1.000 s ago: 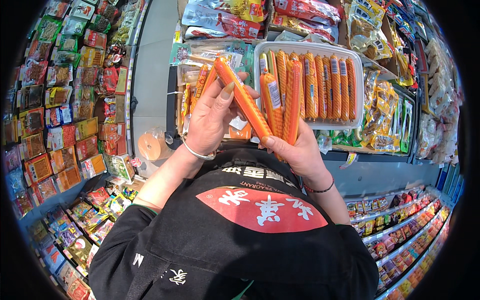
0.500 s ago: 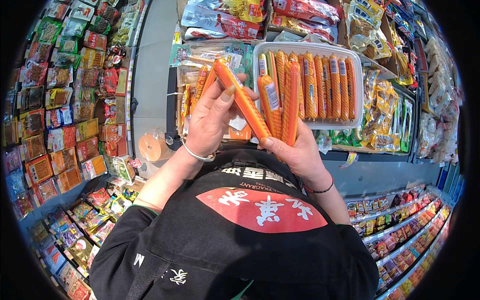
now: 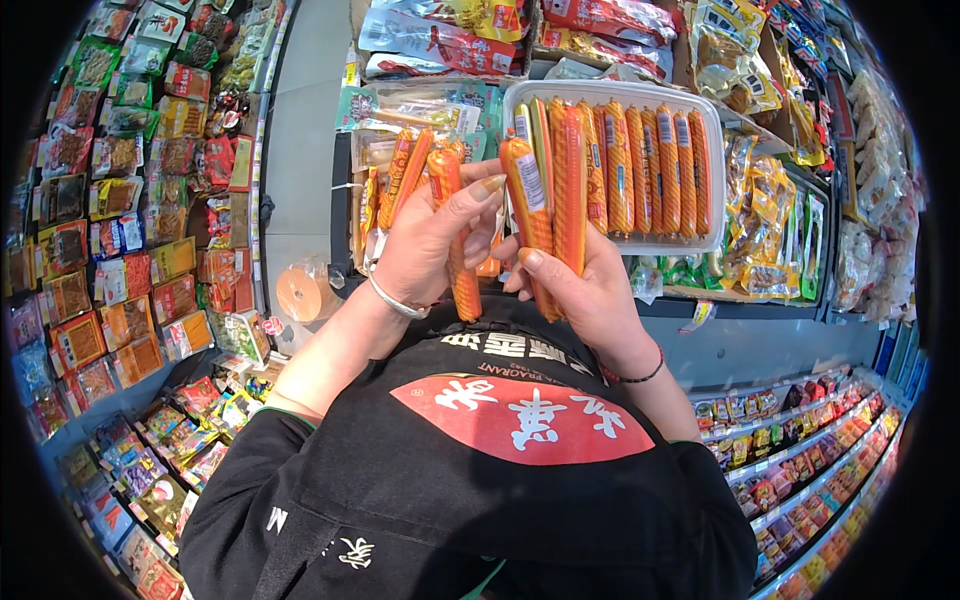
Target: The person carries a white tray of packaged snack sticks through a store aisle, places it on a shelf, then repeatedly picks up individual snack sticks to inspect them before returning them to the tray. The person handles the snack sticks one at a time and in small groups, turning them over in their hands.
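Note:
My left hand (image 3: 447,222) is closed around an orange wrapped sausage (image 3: 463,262), which hangs nearly upright with its lower end above my apron. Its thumb and a fingertip are close to the top of a second sausage. My right hand (image 3: 592,290) grips two wrapped sausages (image 3: 572,190) side by side, thumb across their lower part. A white label shows on the left one of the pair. Beyond my left hand more orange sausages (image 3: 400,175) stick up; I cannot tell whether its fingers touch them. Behind my right hand stands a clear plastic tub (image 3: 714,150) with a row of similar sausages (image 3: 640,170).
Red and silver packets (image 3: 440,45) lie at the back, yellow snack bags (image 3: 765,215) right of the tub. Shelves of packaged snacks (image 3: 120,250) rise on the left, more shelves (image 3: 800,470) at lower right. A roll of clear bags (image 3: 305,290) sits left of the display.
The sausage in my left hand has swung from a slant reaching my right hand to nearly upright, apart from it. The pair in my right hand has shifted slightly, the left one leaning more.

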Demonstrator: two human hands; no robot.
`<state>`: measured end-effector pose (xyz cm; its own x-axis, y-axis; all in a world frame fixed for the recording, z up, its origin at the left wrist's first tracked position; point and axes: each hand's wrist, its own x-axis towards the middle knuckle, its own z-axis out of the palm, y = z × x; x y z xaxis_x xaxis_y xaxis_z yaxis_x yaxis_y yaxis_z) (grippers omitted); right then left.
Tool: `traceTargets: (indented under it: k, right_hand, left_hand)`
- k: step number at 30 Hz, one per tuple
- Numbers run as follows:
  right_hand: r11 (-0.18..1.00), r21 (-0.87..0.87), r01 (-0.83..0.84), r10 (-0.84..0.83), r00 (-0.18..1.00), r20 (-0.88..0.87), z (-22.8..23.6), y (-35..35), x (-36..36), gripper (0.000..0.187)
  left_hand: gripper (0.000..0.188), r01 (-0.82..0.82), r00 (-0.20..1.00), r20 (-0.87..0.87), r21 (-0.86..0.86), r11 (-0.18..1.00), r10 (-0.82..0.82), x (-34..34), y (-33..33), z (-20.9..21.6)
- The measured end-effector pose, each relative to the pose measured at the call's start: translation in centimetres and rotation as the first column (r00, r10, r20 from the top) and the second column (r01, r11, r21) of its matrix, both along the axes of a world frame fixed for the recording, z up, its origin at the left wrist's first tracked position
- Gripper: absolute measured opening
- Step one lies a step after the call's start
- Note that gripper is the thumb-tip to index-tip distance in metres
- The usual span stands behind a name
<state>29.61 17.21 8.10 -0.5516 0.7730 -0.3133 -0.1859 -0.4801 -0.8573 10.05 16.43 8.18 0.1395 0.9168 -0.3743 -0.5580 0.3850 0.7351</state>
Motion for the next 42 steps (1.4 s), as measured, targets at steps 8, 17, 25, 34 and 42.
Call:
traceTargets:
  k: [8,17,25,34,42]
  right_hand:
    - [0.991,-0.117,-0.059,0.054,0.998,-0.042,0.4,0.3,0.3,0.037]
    - [0.984,-0.137,-0.111,0.107,0.994,-0.036,0.3,0.5,0.7,0.042]
    - [0.980,-0.157,-0.121,0.107,0.990,-0.094,0.0,0.1,0.7,0.042]
    - [0.975,-0.176,-0.136,0.115,0.986,-0.123,0.4,-0.1,0.7,0.040]
    - [0.972,-0.173,-0.159,0.137,0.982,-0.130,0.4,-0.3,0.9,0.041]
  left_hand:
    - [0.045,0.155,0.964,-0.209,-0.066,0.986,-0.165,-0.5,0.1,0.1]
    - [0.028,0.143,0.962,-0.223,-0.089,0.986,-0.160,-0.5,0.0,-0.1]
    - [0.025,0.072,0.975,-0.206,-0.075,0.995,-0.086,-0.4,-0.4,-0.5]
    - [0.031,0.026,0.989,-0.147,-0.074,0.997,-0.037,-0.4,-0.9,-0.3]
    - [0.031,0.001,0.991,-0.134,-0.040,0.999,-0.006,-0.4,-1.1,-0.3]
